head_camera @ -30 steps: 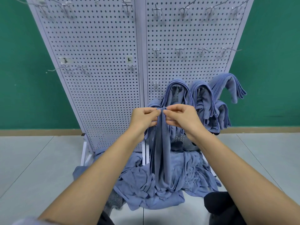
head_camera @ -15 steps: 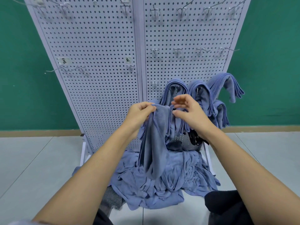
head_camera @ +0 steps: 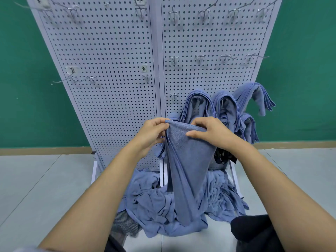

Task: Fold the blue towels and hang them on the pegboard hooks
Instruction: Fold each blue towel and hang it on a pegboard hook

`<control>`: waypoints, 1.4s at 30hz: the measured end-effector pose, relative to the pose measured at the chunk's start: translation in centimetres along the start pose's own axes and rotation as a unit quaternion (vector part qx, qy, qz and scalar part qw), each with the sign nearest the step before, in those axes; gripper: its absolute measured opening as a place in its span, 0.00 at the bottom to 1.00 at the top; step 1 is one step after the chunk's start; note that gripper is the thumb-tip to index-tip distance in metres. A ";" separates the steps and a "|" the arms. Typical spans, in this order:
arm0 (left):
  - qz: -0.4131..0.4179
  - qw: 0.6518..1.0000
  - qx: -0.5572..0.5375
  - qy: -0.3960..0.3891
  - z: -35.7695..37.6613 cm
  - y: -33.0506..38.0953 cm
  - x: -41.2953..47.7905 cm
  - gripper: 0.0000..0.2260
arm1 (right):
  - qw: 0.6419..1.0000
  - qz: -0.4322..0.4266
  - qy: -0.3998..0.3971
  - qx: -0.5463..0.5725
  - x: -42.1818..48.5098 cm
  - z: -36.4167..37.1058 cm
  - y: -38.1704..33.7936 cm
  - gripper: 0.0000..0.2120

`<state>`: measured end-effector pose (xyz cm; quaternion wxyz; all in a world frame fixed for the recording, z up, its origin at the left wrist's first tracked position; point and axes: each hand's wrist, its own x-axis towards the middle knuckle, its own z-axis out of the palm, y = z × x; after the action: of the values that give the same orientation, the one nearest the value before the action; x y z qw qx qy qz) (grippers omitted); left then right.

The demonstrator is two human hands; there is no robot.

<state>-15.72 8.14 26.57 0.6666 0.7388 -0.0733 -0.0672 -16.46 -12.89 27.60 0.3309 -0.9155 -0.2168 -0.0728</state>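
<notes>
1. Presently, the left hand (head_camera: 152,135) and the right hand (head_camera: 212,133) hold one blue towel (head_camera: 187,160) up in front of the pegboard (head_camera: 109,70). The left fingers are curled and pinch the top edge at its left end. The right hand pinches the same edge further right, thumb beneath and fingers over.
2. Handling, as judged: the cloth is soft, limp and light. It drapes in long folds from the held edge down to the heap below and will sag wherever it is unsupported. The terry face looks grippy, not slippery, and is not fragile.
3. Recommended hold: the hemmed edge and corners, pinched at two points so the edge runs taut for folding.
4. Containers: no bin or basket is in view.
   - The loose towels (head_camera: 163,206) lie crumpled on the floor (head_camera: 36,179) at the pegboard's foot.
   - Several hung towels (head_camera: 200,106) are draped over hooks on the lower right panel.
   - A bare hook (head_camera: 173,96) stands just left of them.
5. A striped grey cloth (head_camera: 125,222) lies at the heap's near-left edge.
</notes>
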 end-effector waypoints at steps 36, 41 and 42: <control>-0.262 0.947 -0.144 0.116 -1.7 -7.1 -1.2 0.17 | 0.953 0.096 0.061 0.279 4.7 -3.2 -8.5 0.11; -0.313 0.873 -0.370 0.051 -2.4 -6.4 -1.9 0.27 | 0.907 0.034 0.112 0.404 4.6 -8.2 -11.6 0.10; -0.311 0.858 -0.407 0.040 -2.4 -6.2 -2.0 0.25 | 0.896 0.031 0.124 0.425 4.3 -8.8 -11.2 0.10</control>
<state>-17.11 11.54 20.70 0.8544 0.3882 0.2210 -0.2656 -17.53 -9.31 41.98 0.7149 -0.6774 -0.1559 -0.0765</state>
